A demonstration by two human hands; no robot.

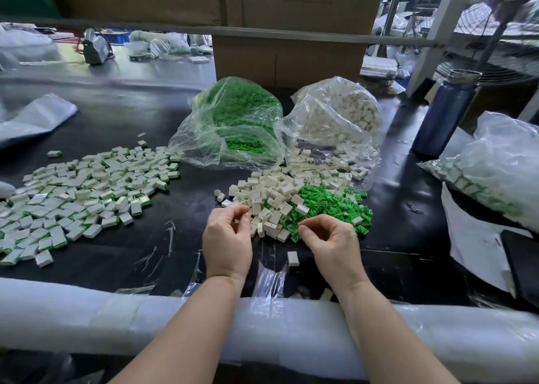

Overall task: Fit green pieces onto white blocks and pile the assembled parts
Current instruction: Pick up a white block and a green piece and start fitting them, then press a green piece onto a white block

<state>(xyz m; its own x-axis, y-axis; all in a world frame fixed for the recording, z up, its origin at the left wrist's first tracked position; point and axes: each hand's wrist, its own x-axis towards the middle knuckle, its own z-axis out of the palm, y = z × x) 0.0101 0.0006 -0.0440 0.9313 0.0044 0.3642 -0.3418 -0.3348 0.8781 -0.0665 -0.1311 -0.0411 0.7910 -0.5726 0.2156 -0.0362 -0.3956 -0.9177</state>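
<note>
Loose white blocks (pixel 271 194) lie heaped mid-table, with loose green pieces (pixel 329 205) spread beside them on the right. My left hand (pixel 227 240) sits at the near edge of the white heap, fingers curled, and something small and pale shows between thumb and fingers. My right hand (pixel 329 243) is at the near edge of the green pieces with thumb and forefinger drawn together; what they pinch is hidden. The pile of assembled parts (pixel 78 191), white with green edges, covers the left of the table. One white block (pixel 292 258) lies alone between my hands.
A clear bag of green pieces (pixel 233 121) and a clear bag of white blocks (pixel 335 115) lie open behind the heaps. A blue flask (pixel 446 115) stands at the right, near another bag of parts (pixel 490 176). A foam-wrapped rail (pixel 116 316) runs along the table's near edge.
</note>
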